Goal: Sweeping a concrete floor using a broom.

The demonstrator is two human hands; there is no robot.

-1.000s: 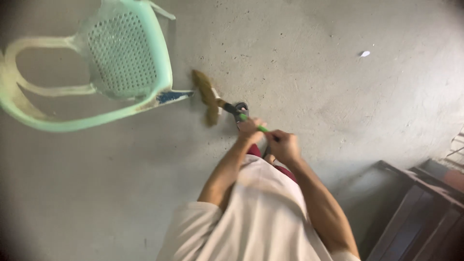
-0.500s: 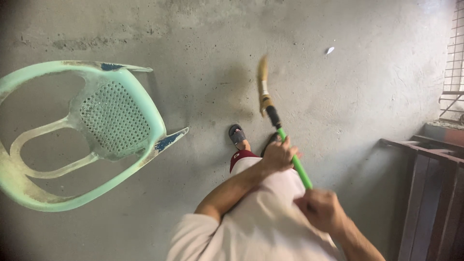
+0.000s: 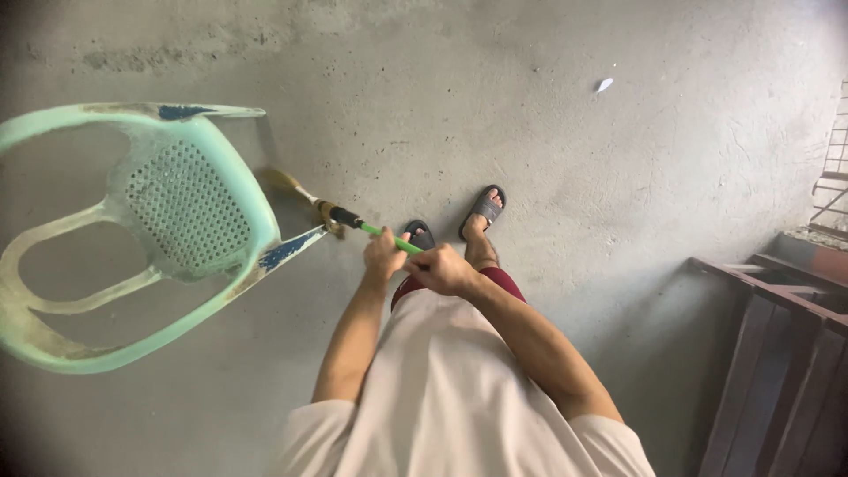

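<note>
Both of my hands grip a broom with a green handle [image 3: 390, 238]. My left hand [image 3: 382, 257] is closer to the head, my right hand [image 3: 444, 270] just behind it. The straw-coloured broom head [image 3: 284, 184] reaches left across the concrete floor and touches the edge of an overturned mint-green plastic chair [image 3: 177, 212]. My feet in dark sandals [image 3: 487, 208] stand just beyond my hands.
A small white scrap [image 3: 604, 85] lies on the grey concrete floor at the upper right. A dark wooden frame [image 3: 777, 353] stands at the lower right, with a metal grille [image 3: 835, 177] at the right edge.
The broom swung from pointing straight ahead to the left, its head now against the chair. My right hand moved up the handle next to my left.
</note>
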